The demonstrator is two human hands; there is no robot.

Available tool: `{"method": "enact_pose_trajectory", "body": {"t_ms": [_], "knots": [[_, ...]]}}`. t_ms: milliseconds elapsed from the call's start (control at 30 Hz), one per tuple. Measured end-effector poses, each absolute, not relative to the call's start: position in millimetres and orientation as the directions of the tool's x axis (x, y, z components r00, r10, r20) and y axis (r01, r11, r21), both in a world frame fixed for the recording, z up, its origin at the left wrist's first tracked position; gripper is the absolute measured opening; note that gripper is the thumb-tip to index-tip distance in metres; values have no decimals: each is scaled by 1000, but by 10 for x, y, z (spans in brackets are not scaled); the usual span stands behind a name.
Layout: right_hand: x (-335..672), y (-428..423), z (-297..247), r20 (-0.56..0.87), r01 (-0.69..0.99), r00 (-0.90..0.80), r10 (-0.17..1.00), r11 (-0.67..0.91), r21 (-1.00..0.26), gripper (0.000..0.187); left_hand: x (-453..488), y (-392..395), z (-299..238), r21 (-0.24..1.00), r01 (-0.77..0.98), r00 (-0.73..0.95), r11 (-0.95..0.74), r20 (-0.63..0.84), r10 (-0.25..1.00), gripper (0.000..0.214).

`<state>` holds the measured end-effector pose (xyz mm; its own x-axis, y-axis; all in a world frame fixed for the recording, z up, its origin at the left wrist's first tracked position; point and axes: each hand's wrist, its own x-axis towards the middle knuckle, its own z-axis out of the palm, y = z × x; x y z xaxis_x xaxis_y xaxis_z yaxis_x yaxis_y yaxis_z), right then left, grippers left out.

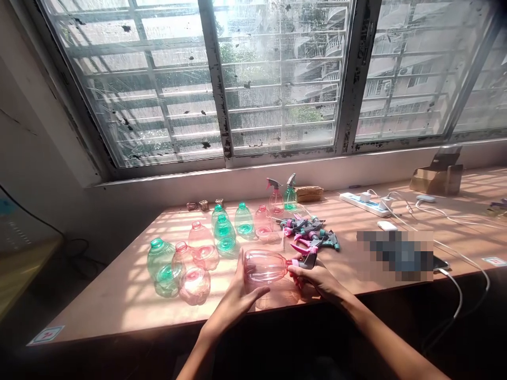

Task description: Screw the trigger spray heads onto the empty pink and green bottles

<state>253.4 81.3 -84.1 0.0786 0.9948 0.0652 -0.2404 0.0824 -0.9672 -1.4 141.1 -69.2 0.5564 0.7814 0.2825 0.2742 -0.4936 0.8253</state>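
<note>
One pink bottle (pixel 264 266) is held sideways near the front edge of the desk (pixel 103 311), its base against the spread left hand (pixel 237 293); the right hand (pixel 315 277) pinches the neck end, seemingly at the dark spray head (pixel 309 260).

Left forearm (pixel 202 345): one, bare, rising from the lower edge and slanting up to the right. Left hand (pixel 238 296): one, bare, opened out; fingers extended upward, thumb spread well apart and pointing right. Right forearm (pixel 392 340): one, bare, entering from the lower right and slanting up to the left. Right hand (pixel 318 277): one, bare, in a grip; thumb pointing left, fingers curled. Both hands: near each other, not touching.
</note>
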Motion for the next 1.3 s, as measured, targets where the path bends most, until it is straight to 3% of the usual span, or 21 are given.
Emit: {"method": "enact_pose_trajectory", "body": {"t_ms": [133,333,500,667,900,1133,1300], "knots": [[2489,825,-878,78,-217,93,993,97,-971,37,4,1460,-665,920,165,566,-356,207,798,87],[2494,843,-914,61,-273,160,985,104,-956,39,27,1468,-712,866,222,532,-448,277,800,87],[2470,932,-921,89,-274,115,989,118,-955,36,6,1473,-728,895,251,490,-369,212,846,93],[2375,957,-875,37,-249,72,997,54,-967,35,-13,1591,-757,934,165,427,-317,222,877,75],[2327,973,-824,122,-288,217,969,182,-940,37,5,1632,-903,888,186,438,-421,309,844,86],[2323,952,-840,123,-273,177,977,169,-947,34,-26,1591,-828,898,227,431,-378,255,865,71],[2307,963,-845,136,-329,190,972,194,-924,35,-15,1585,-832,879,198,427,-434,321,845,78]]}}
